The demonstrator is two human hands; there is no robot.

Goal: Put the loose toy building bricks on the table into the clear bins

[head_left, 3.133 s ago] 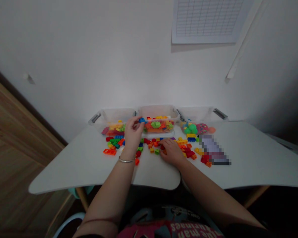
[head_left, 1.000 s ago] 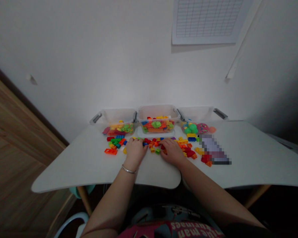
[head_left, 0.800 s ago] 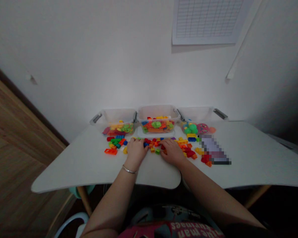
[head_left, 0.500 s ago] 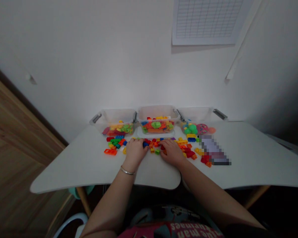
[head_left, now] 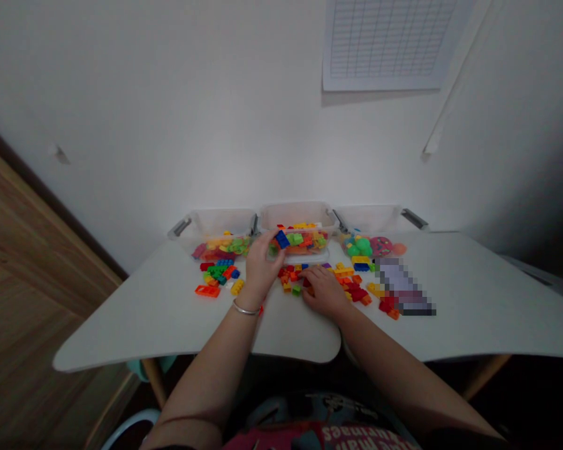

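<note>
In my left hand (head_left: 263, 265) a blue toy brick (head_left: 282, 239) is pinched between thumb and fingers, lifted in front of the middle bin. My right hand (head_left: 326, 289) rests low over the loose bricks, thumb and fingers apart. By its fingertips lie red and orange bricks (head_left: 293, 275), and a lime green brick (head_left: 296, 290) sits near its thumb. To the left of my left hand are a group of green bricks (head_left: 216, 271), a yellow brick (head_left: 237, 287) and an orange brick (head_left: 207, 291).
Along the wall stand three clear bins: the left bin (head_left: 220, 220) and middle bin (head_left: 295, 212) hold bricks, the right bin (head_left: 370, 219) colourful toys. More red bricks (head_left: 356, 292) lie right of my hand, beside a blurred phone-like object (head_left: 403, 284). Everything stands on a white table (head_left: 291, 337).
My left hand has risen from the table towards the middle bin, bringing up the blue brick. The right hand has barely moved.
</note>
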